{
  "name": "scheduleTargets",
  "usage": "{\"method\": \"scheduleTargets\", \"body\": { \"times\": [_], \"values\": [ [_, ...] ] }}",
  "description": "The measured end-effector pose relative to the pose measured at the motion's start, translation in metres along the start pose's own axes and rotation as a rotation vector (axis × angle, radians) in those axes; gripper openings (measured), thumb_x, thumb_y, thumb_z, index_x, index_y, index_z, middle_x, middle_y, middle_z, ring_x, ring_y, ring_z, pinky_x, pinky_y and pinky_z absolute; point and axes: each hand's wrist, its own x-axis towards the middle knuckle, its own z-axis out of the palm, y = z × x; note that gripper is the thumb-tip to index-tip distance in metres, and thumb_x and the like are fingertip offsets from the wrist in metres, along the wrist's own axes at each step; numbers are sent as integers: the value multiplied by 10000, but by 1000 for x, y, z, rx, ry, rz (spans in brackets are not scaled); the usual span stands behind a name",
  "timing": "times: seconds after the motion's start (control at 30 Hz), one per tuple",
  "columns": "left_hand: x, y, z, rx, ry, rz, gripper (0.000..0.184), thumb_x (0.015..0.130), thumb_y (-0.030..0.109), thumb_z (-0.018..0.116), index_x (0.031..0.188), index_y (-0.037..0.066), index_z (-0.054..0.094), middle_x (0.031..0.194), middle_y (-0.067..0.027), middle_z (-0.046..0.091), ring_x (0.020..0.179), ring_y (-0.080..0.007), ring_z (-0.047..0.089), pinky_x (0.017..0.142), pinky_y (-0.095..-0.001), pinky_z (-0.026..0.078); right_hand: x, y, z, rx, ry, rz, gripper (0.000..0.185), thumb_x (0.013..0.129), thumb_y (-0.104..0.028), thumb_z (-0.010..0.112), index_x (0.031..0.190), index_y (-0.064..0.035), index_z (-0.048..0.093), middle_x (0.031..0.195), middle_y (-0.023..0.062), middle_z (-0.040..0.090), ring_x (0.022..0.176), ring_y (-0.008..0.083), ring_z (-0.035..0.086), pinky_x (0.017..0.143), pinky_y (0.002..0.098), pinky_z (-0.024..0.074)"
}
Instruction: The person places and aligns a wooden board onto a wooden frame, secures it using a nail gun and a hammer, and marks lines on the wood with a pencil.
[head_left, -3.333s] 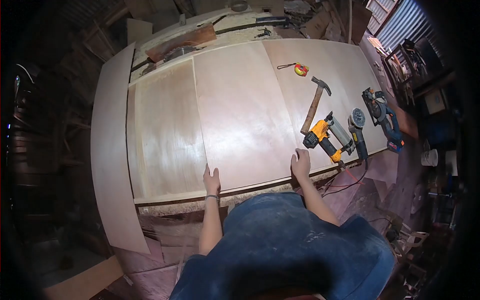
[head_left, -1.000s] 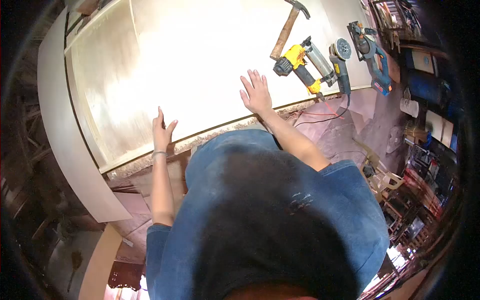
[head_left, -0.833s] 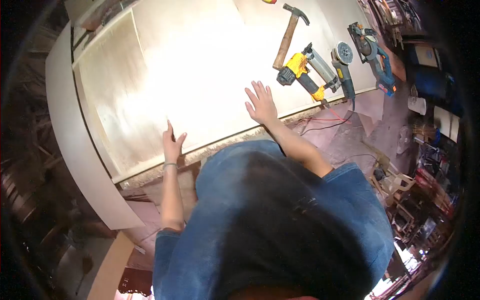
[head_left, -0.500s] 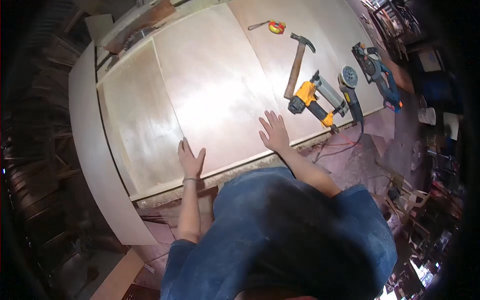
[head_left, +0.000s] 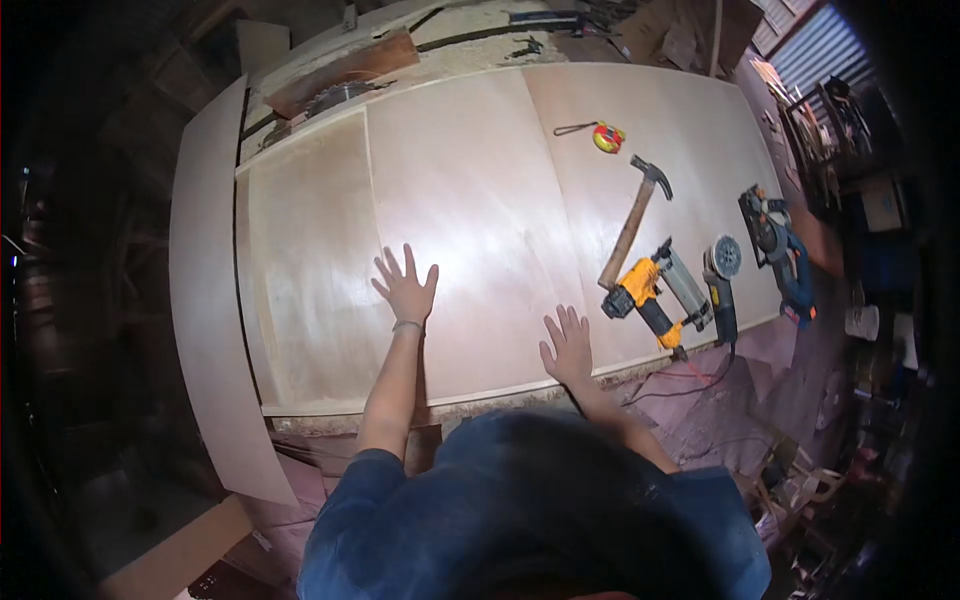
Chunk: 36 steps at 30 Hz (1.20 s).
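Observation:
Pale plywood sheets (head_left: 470,170) cover the workbench in front of me. My left hand (head_left: 408,292) is open with its fingers spread, over the seam between the darker left panel (head_left: 310,240) and the middle sheet. Lower and to the right, my right hand (head_left: 570,350) is open on the sheet near its front edge. Neither hand holds anything. Nearest my right hand is a yellow and black nail gun (head_left: 652,300). A claw hammer (head_left: 632,220) with a wooden handle lies just beyond it, and an angle grinder (head_left: 721,285) rests to its right.
A blue cordless circular saw (head_left: 780,250) lies at the right end. A red and yellow tape measure (head_left: 607,137) sits farther back. Behind the panels, a saw blade (head_left: 342,96) sticks up from the bench. A long pale board (head_left: 205,270) runs along the left side.
My left hand has moved farther in over the sheets, its fingers now spread wider. My right hand remains near the front edge. The camera view has shifted, showing more of the bench's back.

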Motion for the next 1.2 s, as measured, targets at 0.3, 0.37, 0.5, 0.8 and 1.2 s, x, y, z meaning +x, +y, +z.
{"method": "scheduleTargets", "body": {
  "times": [0.3, 0.37, 0.5, 0.8, 1.2],
  "values": [
    [53, 19, 3, 95, 31, -15, 833, 974, 676, 487, 1657, 235, 308, 1752, -146, 122, 1605, -409, 82, 1227, -684, 157, 4, 3, 4, -123, -205, 56, 628, 926, -342, 650, 1493, -109, 512, 1645, 181, 359, 1528, 431, 297, 1205, 681, 241],
    [53, 20, 1, 84, 21, -23, 836, 970, 679, 491, 1658, 241, 307, 1753, -140, 122, 1605, -407, 86, 1229, -677, 161, 7, 3, 7, -120, -148, 25, 611, 937, -337, 633, 1483, -90, 512, 1639, 188, 365, 1526, 450, 286, 1208, 686, 225],
    [53, 17, -2, 75, 20, -28, 833, 973, 683, 486, 1660, 249, 300, 1752, -142, 129, 1605, -405, 83, 1232, -674, 157, 7, -1, 8, -104, -113, 5, 605, 941, -329, 629, 1485, -93, 507, 1632, 196, 374, 1524, 458, 286, 1203, 687, 228],
    [-2, 13, 17, 71, 87, 187, 759, 1016, 583, 487, 1646, 190, 333, 1734, -189, 167, 1597, -434, 95, 1228, -715, 57, 3, -2, 1, -66, -54, 39, 584, 922, -321, 650, 1463, -127, 545, 1624, 157, 402, 1517, 407, 319, 1218, 637, 246],
    [-168, 135, 4, -32, -310, 579, 1046, 789, 840, 614, 1650, 326, 319, 1734, -251, 70, 1518, -640, -68, 1051, -898, -8, -16, 59, -22, 269, 231, 315, 550, 830, -167, 706, 1367, -100, 604, 1540, 169, 484, 1383, 397, 468, 1167, 601, 323]
  ]
}}
